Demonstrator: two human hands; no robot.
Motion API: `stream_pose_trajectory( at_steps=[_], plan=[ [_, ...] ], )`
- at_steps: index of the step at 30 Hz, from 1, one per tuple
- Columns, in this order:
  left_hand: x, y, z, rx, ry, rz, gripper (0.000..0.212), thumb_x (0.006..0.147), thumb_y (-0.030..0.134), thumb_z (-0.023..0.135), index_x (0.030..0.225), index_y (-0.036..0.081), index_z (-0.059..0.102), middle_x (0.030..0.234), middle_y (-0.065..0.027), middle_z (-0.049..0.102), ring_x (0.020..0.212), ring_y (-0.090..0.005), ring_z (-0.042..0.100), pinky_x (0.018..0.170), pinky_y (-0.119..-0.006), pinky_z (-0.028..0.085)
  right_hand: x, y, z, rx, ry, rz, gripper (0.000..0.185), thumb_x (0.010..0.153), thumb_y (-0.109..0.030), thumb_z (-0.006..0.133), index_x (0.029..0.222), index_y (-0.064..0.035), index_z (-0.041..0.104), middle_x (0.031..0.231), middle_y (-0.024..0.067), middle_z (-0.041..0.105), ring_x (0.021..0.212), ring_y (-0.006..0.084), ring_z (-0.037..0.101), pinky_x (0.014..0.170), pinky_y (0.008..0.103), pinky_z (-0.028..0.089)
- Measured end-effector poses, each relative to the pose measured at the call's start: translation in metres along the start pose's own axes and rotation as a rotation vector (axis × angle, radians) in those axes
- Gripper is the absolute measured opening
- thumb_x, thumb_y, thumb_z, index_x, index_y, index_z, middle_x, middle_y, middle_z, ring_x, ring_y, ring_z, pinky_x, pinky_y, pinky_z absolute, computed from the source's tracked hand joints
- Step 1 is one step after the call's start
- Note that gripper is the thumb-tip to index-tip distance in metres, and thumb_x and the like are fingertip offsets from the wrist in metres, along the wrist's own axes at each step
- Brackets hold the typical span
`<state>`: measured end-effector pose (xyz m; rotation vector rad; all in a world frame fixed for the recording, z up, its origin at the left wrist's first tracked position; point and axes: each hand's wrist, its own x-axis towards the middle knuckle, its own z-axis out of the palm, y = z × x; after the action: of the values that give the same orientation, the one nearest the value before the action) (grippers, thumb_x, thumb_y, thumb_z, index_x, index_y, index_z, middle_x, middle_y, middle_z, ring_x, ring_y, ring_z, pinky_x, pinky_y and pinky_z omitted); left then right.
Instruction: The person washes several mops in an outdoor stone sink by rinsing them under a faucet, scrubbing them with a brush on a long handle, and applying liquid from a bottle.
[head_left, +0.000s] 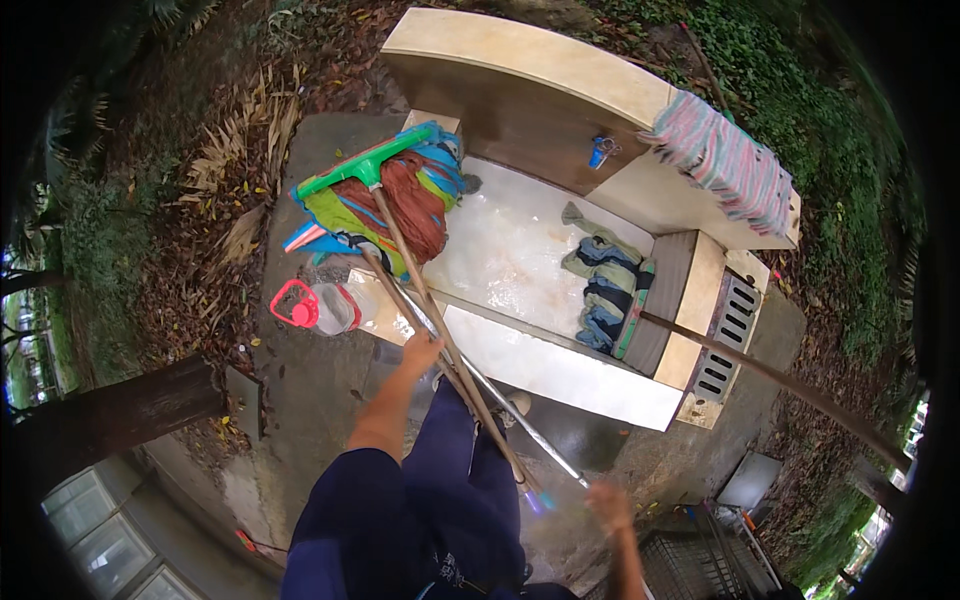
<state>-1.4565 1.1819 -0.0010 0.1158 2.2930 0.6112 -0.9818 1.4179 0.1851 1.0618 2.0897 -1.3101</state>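
Observation:
My left hand (424, 351) is closed around a bundle of long handles: a silvery metal pole (525, 426) and brown wooden poles (459, 367). One wooden pole leads up to a green floor squeegee (366, 166), which lies across a mop head of brown, blue and lime cloth strips (420, 202) at the basin's left end. My right hand (609, 506) is blurred, close to the metal pole's lower end; whether it grips the pole cannot be told. Before me, the low tiled basin (517, 232) has a wet white floor.
A cloth mop (604, 292) lies in the basin, its pole (780, 379) sticking out right. A striped cloth (720, 161) drapes the back wall, near a blue-handled tap (600, 152). A red-capped plastic jug (330, 307) stands left. A slotted drain cover (726, 337) and wire cart (690, 562) are right.

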Motion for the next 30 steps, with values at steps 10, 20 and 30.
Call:
stream_pose_trajectory(
  at_steps=[10,20,30],
  plan=[
    [0.071,0.030,0.014,-0.817,0.141,-0.191,0.043,0.080,0.027,0.066,0.107,-0.002,0.049,0.092,-0.0096,0.058,0.083,-0.0193,0.054,0.073,-0.031,0.045,0.006,-0.152,0.087,0.208,-0.013,0.083,0.041,0.080,-0.027,0.065,0.107,0.0021,0.056,0.088,0.0176,0.063,0.083,0.0277,0.062,0.076,0.0360,0.049],
    [-0.027,0.149,-0.017,-1.384,-0.015,-0.344,0.037,0.085,0.036,0.061,0.069,0.010,0.040,0.054,-0.0001,0.039,0.041,-0.0127,0.036,0.040,-0.029,0.036,0.003,-0.155,0.050,-0.214,0.265,0.122,0.076,0.063,-0.049,0.072,0.117,-0.0022,0.048,0.089,0.0224,0.062,0.082,0.0382,0.060,0.073,0.0447,0.047],
    [-0.123,0.261,0.041,-1.485,-0.334,-0.375,0.029,0.086,0.026,0.061,0.074,0.013,0.037,0.055,0.0019,0.037,0.041,-0.0099,0.034,0.038,-0.026,0.032,-0.068,-0.096,-0.009,-0.295,0.358,0.321,0.032,0.067,-0.031,0.073,0.083,-0.0035,0.066,0.072,0.0201,0.062,0.071,0.0381,0.061,0.063,0.0421,0.048]
  ],
)
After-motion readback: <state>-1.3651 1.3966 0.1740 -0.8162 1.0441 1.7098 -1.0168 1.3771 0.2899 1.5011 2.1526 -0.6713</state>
